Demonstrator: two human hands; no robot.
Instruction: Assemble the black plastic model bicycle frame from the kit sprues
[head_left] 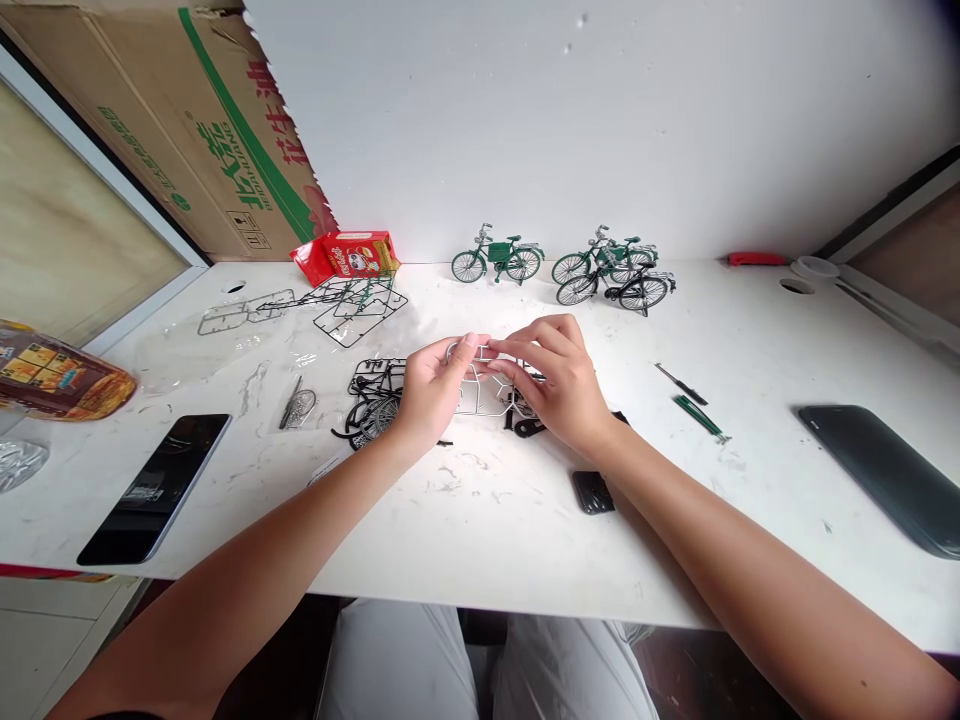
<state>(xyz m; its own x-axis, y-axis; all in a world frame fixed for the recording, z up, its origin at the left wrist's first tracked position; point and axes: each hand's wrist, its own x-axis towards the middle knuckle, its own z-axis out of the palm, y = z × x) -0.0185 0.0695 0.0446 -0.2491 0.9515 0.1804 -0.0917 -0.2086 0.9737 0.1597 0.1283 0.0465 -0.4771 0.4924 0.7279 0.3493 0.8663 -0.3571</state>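
My left hand grips a white plastic sprue frame between thumb and fingers. On its right side, my right hand pinches the same frame near its top, fingertips close to my left thumb. Whether a small part sits between the fingertips cannot be made out. Below and behind my left hand lie black model bicycle parts, with wheels and a sprue among them. More black pieces rest under my right hand, partly hidden by it.
Assembled model bicycles stand along the back. Empty sprues and a red packet are at back left. A phone and a bottle lie left. A craft knife, green tool and black case lie right.
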